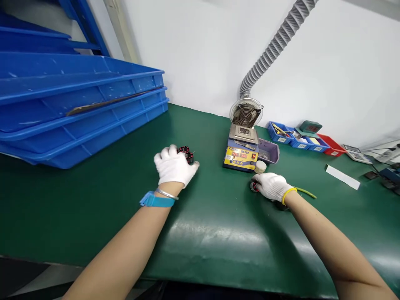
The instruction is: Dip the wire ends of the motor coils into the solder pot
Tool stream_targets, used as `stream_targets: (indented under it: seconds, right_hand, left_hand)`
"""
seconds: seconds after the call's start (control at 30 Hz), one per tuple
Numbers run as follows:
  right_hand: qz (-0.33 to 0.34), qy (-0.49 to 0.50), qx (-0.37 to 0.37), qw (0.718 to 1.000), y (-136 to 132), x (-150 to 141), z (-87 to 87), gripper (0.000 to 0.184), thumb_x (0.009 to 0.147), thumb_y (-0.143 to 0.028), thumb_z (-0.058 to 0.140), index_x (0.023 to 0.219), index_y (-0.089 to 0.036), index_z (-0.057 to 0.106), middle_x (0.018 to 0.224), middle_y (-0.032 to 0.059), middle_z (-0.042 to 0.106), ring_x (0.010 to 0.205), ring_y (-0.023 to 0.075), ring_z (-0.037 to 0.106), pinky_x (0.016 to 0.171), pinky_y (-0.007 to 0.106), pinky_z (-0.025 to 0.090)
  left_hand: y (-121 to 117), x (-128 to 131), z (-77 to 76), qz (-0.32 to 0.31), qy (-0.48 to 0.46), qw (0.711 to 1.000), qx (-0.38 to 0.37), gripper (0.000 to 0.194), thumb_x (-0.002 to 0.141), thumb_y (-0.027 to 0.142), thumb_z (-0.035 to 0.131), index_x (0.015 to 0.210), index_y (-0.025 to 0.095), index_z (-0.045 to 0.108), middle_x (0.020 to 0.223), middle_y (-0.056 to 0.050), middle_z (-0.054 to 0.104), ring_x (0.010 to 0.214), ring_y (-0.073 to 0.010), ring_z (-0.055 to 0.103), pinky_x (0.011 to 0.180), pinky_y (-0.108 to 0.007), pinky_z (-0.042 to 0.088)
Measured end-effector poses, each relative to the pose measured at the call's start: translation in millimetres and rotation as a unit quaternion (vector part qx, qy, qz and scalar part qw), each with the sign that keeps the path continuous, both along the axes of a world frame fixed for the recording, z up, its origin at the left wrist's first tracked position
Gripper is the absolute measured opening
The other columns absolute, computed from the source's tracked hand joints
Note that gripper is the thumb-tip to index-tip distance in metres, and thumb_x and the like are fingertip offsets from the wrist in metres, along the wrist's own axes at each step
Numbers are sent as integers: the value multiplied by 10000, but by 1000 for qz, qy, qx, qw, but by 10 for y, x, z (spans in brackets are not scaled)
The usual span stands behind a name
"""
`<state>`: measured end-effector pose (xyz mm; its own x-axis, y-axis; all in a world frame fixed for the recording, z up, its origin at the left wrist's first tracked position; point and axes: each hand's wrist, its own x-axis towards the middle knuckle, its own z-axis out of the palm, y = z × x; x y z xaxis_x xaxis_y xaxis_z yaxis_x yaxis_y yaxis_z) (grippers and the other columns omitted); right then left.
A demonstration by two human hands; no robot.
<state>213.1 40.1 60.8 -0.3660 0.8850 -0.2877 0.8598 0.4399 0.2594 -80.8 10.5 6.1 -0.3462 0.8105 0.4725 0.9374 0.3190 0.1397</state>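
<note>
My left hand (173,166), in a white glove with a blue wrist strap, rests on the green mat (125,200). Its fingers curl over two small black and red coil parts (186,152), which peek out past the fingertips. My right hand (271,186), also gloved, lies on the mat in front of the yellow and blue solder pot (241,155). Its fingers close over another black and red coil part (255,186), mostly hidden by the glove.
Stacked blue trays (78,108) fill the left. A grey extraction hose (275,46) ends at a fan behind the pot. A purple tray (269,151), small blue and red bins (300,139), a white paper strip (342,176) and a green-yellow wire (306,192) lie at right.
</note>
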Motion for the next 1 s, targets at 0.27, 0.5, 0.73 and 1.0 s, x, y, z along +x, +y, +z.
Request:
stream_targets:
  seconds: [0.27,0.5,0.73,1.0]
  right_hand:
    - [-12,205,117,972,-382,-34,91,459,856,-351,495,1305,-253,501,1193,103,614,1080,294,585,866,415,458]
    - [-207,686,-225,661,-504,-590,-561,484,737,-461,685,1153,-222,618,924,41,696,787,194,667,714,332,557]
    - [-253,800,-230,493,-443,-618,-803,383,647,-260,757,1009,-211,642,890,9,707,828,161,671,787,313,562]
    - [-227,795,-212,521,-382,-620,-814,346,589,-277,795,889,-184,650,844,14,708,801,171,678,793,331,562]
  left_hand:
    - [77,35,-196,-98,3,995,-19,263,801,356,512,868,191,706,1309,-100,547,1286,-330,374,1045,-497,277]
    - [-231,605,-82,-404,-160,900,-41,142,808,311,494,802,228,610,1349,-18,541,1050,-209,618,904,-323,496]
    - [-285,812,-131,-333,-265,905,-20,639,675,391,670,1263,203,503,1296,-92,581,1090,-269,616,959,-379,502]
    - [-266,828,-259,-362,-265,892,-58,701,672,243,572,1357,152,453,1315,-92,576,1202,-267,550,1044,-356,440]
